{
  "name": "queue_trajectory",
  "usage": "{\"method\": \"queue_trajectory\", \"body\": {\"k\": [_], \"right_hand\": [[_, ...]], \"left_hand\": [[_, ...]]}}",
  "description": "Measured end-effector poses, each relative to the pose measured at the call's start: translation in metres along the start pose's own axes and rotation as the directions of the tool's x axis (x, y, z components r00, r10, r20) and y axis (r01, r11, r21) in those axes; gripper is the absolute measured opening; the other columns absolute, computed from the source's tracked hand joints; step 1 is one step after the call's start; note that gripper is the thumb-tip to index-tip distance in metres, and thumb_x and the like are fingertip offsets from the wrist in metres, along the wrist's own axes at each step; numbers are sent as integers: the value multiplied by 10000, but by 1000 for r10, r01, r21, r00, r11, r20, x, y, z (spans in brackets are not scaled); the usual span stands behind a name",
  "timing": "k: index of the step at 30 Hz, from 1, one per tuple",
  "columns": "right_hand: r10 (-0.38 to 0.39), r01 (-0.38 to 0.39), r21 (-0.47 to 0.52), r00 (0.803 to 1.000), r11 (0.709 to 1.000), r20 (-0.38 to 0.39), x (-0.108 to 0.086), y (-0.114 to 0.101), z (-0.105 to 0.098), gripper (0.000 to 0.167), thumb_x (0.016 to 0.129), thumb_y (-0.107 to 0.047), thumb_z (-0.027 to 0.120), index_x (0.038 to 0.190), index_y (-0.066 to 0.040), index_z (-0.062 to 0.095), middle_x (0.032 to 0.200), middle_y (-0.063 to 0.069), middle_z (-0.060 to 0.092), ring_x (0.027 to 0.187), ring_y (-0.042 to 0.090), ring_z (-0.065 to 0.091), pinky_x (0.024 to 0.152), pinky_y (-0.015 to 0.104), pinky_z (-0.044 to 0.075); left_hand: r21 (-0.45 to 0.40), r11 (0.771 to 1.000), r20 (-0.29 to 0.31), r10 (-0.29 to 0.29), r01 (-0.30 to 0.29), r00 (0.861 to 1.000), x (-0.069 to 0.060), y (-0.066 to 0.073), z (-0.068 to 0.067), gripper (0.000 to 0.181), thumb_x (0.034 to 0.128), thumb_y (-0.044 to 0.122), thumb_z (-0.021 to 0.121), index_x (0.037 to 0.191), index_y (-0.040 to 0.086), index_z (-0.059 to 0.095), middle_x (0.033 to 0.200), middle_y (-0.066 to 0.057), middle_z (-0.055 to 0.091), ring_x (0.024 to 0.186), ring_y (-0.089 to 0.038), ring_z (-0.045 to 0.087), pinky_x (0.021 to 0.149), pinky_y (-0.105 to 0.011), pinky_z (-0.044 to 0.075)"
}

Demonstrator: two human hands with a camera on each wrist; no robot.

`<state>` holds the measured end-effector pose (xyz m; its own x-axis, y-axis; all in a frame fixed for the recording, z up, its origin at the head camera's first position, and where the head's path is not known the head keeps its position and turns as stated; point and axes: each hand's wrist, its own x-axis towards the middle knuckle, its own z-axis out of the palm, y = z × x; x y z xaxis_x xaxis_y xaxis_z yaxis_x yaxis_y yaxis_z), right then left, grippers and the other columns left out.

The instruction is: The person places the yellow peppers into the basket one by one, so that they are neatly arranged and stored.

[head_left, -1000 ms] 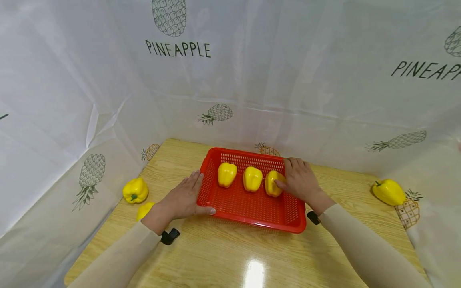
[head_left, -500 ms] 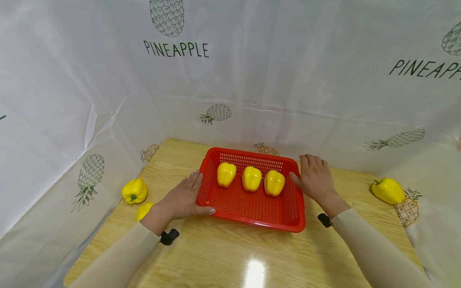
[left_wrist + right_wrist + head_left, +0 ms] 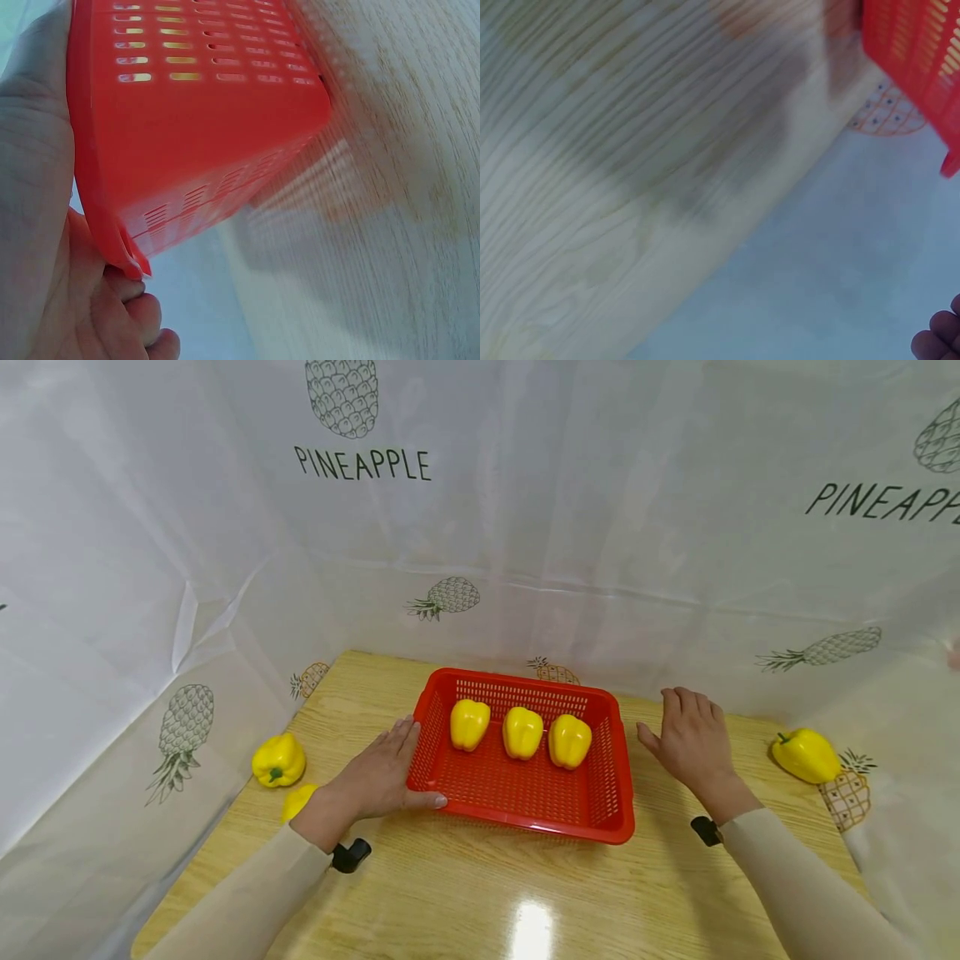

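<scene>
In the head view, a red plastic basket (image 3: 517, 820) holds three yellow bell peppers in a row: a left one (image 3: 470, 725), a middle one (image 3: 522, 732) and a right one (image 3: 570, 742). My left hand (image 3: 371, 775) rests against the basket's left end, fingers straight along the rim and thumb on the front rim. The left wrist view shows its fingers by the rim (image 3: 86, 150) at a corner. To the right of the basket, apart from it, my right hand (image 3: 692, 742) hovers with fingers extended and nothing held. Only its fingertips (image 3: 937, 337) show in the right wrist view.
On the wooden table (image 3: 420, 893), one yellow pepper (image 3: 279, 760) lies at the left edge. Another pepper (image 3: 298, 802) is partly hidden behind my left wrist. A further pepper (image 3: 806, 756) lies far right. White pineapple-printed sheeting (image 3: 570, 527) surrounds the table.
My right hand has let go of the right pepper in the basket and moved right, out past the basket's rim. The left hand and basket have stayed in place.
</scene>
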<state>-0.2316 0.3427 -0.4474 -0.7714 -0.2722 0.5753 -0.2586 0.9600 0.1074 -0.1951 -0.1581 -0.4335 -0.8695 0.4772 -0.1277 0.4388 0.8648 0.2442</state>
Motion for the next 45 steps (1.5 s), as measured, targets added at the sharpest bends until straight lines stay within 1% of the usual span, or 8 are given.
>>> {"method": "queue_trajectory", "body": {"k": [10, 16, 20, 27, 34, 38, 41, 45], "right_hand": [[68, -67, -21, 997, 998, 22, -16, 28, -1, 737, 875, -364, 771, 1316, 169, 517, 1250, 376, 584, 1120, 566, 552, 965, 691, 489], [119, -118, -23, 989, 993, 90, -25, 45, -7, 716, 942, -352, 724, 1351, 171, 457, 1306, 382, 524, 1180, 567, 498, 1021, 706, 433], [128, -125, -36, 987, 992, 93, -32, 56, -11, 701, 958, -341, 713, 1346, 177, 446, 1304, 390, 511, 1171, 580, 494, 1001, 712, 424], [168, -162, -58, 980, 985, 105, -43, 72, -14, 756, 893, -292, 803, 1358, 187, 448, 1317, 400, 497, 1180, 592, 484, 1015, 724, 412], [202, -197, -51, 970, 979, 133, -55, 91, -13, 748, 891, -257, 830, 1339, 199, 439, 1320, 413, 476, 1177, 604, 466, 1007, 743, 407], [244, -240, -45, 948, 970, 204, -63, 104, -11, 726, 941, -270, 785, 1348, 207, 419, 1339, 433, 442, 1190, 621, 437, 985, 762, 398], [290, -291, -40, 911, 956, 293, -69, 114, -13, 722, 988, -292, 736, 1374, 208, 386, 1362, 446, 399, 1206, 636, 402, 970, 785, 369], [322, -335, -28, 874, 942, 363, -75, 126, -15, 745, 1039, -338, 668, 1412, 220, 342, 1389, 470, 360, 1226, 664, 361, 972, 816, 330]], "left_hand": [[14, 1000, -2, 5, -5, 1000, 1, 0, 0, 1330, 843, 890, 564, 1659, -66, 130, 1753, -246, 97, 1637, -399, 119, 1314, -560, 193], [16, 1000, -2, 9, -8, 1000, 0, 0, 1, 1332, 843, 894, 559, 1658, -67, 127, 1753, -249, 93, 1636, -403, 117, 1313, -563, 193], [11, 1000, -7, 9, -9, 1000, 0, 0, 2, 1326, 845, 882, 575, 1658, -69, 133, 1751, -253, 100, 1634, -407, 124, 1312, -566, 195], [15, 1000, -2, 2, -2, 1000, 0, 0, 1, 1319, 847, 872, 587, 1659, -64, 136, 1753, -247, 103, 1634, -405, 129, 1309, -568, 205], [13, 1000, -6, 7, -7, 1000, 0, -1, 1, 1314, 851, 862, 595, 1657, -70, 140, 1752, -250, 102, 1633, -406, 128, 1309, -571, 202], [13, 1000, -7, 10, -10, 1000, 0, 0, 0, 1307, 857, 851, 604, 1654, -76, 141, 1751, -255, 104, 1632, -409, 135, 1308, -571, 205], [5, 1000, -8, 11, -11, 1000, 0, 1, 0, 1304, 858, 844, 611, 1653, -78, 145, 1749, -258, 109, 1630, -412, 139, 1307, -573, 207], [-2, 1000, 0, 5, -5, 1000, -1, 1, -1, 1310, 853, 853, 606, 1657, -70, 139, 1753, -249, 101, 1632, -409, 130, 1309, -571, 201]]}}
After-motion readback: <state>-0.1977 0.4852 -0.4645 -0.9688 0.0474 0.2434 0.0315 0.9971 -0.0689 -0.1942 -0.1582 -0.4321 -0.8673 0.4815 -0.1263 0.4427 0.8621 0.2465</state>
